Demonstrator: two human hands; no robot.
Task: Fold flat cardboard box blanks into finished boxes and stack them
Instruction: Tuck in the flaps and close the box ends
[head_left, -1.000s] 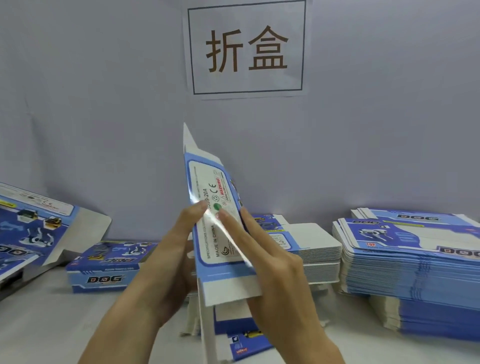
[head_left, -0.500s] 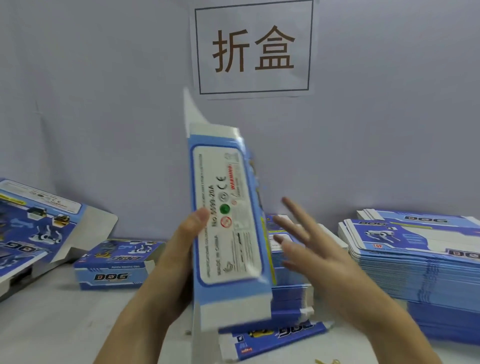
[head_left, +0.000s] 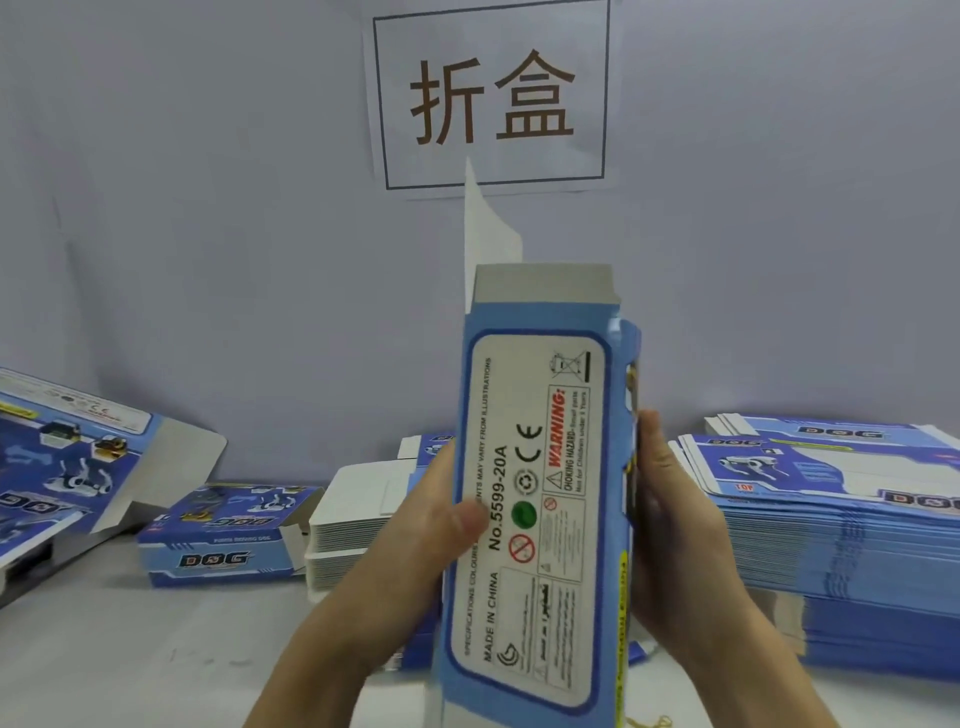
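The box (head_left: 540, 499) stands upright in the air over the worktop's near edge, its narrow blue-bordered white side panel, printed "No.5599-20A" and "MADE IN CHINA", facing the camera. Its top flaps are open, one white flap pointing straight up. A tall stack of flat blanks (head_left: 831, 535) lies toward the worktop's right edge, a lower white-faced stack (head_left: 353, 525) at the back centre. A folded box (head_left: 223, 535) lies on its side at back left.

Box (head_left: 540, 499) upright at centre btwn both hands; folded box (head_left: 223, 540) left, blank stack (head_left: 841, 545) right, sign (head_left: 491, 93) behind.
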